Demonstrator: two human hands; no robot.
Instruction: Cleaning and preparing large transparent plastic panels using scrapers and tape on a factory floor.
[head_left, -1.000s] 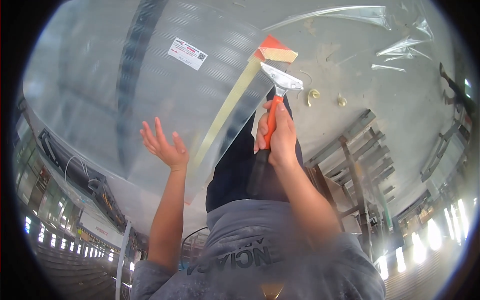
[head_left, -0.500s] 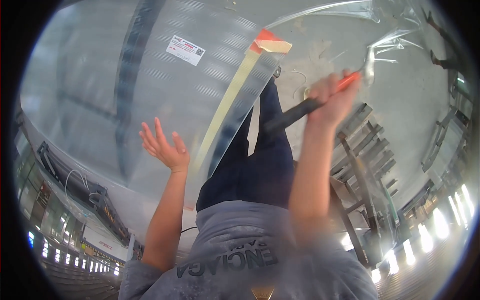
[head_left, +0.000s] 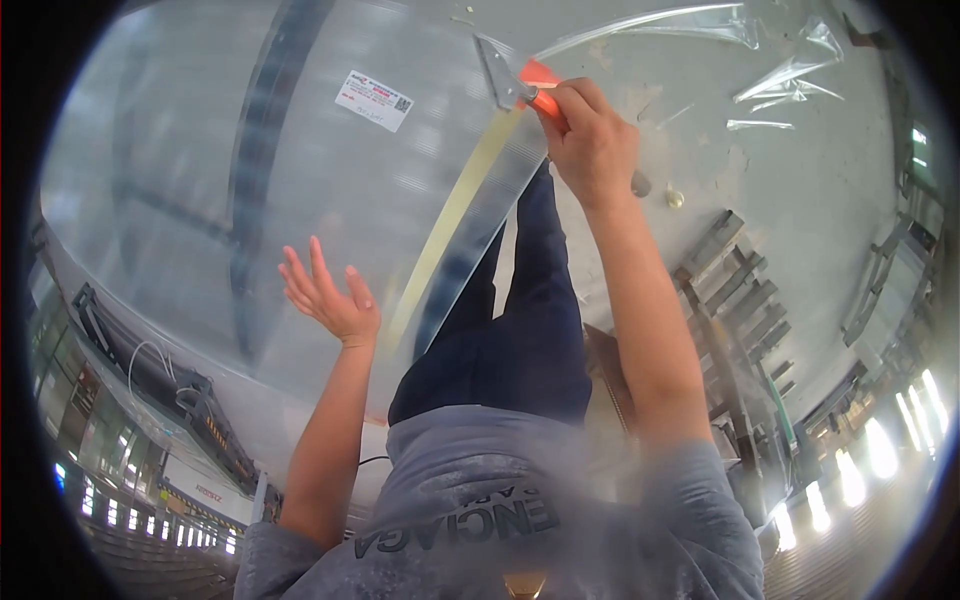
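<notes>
A scraper (head_left: pixel 495 75) with a flat metal blade and an orange neck is gripped in my right hand (head_left: pixel 600 145); the dark end of its handle sticks out behind the hand. Its blade is over the corner of a large glossy panel (head_left: pixel 180 110), beside orange tape (head_left: pixel 538 72). Whether the blade touches the panel I cannot tell. A pale yellow tape strip (head_left: pixel 458 205) runs along the panel's near right edge. My left hand (head_left: pixel 335 300) has its fingers spread at the panel and holds nothing. A white label (head_left: pixel 373 100) is stuck on the panel.
Crumpled clear film (head_left: pixel 790 88) lies on the floor at the far right. Nearby is a small yellowish round thing (head_left: pixel 676 199). Metal bars and a rack (head_left: pixel 735 270) stand to my right, and machine framing (head_left: pixel 200 405) is at lower left.
My right hand has swung up and left, turning the scraper so that its blade is now over the panel's taped corner. My left hand has stayed in place.
</notes>
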